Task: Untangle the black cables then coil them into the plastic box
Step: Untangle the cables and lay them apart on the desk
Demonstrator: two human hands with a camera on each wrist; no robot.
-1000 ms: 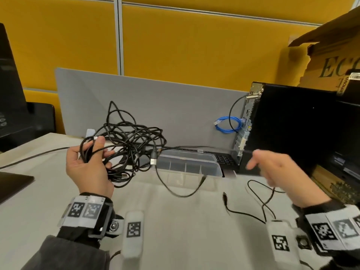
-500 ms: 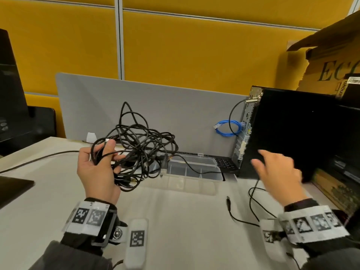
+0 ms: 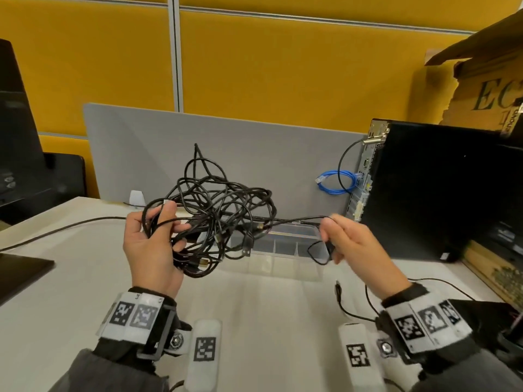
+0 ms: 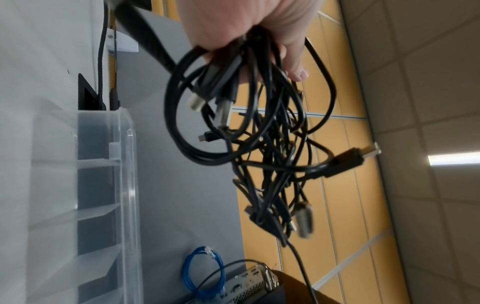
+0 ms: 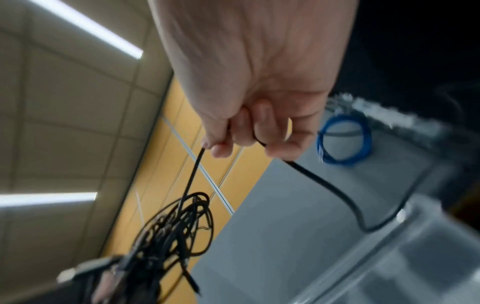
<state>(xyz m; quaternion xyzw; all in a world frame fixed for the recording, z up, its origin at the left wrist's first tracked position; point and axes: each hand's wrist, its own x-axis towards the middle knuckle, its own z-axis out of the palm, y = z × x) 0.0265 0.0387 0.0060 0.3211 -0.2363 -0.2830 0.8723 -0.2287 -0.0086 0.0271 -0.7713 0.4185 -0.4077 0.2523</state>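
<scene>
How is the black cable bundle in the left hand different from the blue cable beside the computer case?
The black cable bundle is a loose tangle of many strands, held in the air by the left hand; the blue cable is one neat small coil, and no hand touches it. One black strand runs out to the right hand, which pinches it; the blue cable stays coiled at the back of the computer case. Both show connector plugs.

I see even, bright light from ceiling strips [image 5: 85, 28]; my wrist views are motion-blurred, edges bowed.
</scene>
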